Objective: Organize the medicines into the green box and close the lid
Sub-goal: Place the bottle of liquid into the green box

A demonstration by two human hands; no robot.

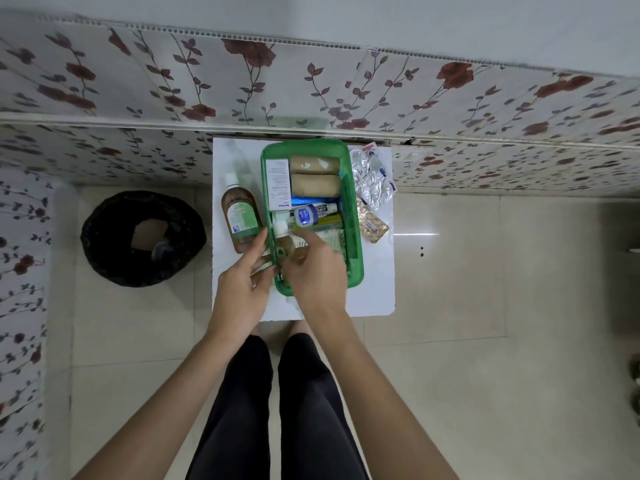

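Fingers of right hand [313,271] pinch small bottle [294,252] inside green box [355,237]; left hand [242,285] fingers loose, released.

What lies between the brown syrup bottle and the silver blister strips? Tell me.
In the head view, the green box sits between the brown syrup bottle and the silver blister strips, already holding bandage rolls and tubes.

We note walls papered with a red rose-and-vine wallpaper [207,81] on white, above a glossy beige tiled floor [485,271]. A small white desk [377,296] sits against the wall. Left of it, a round black bin [114,216]. Light glares off the tiles.
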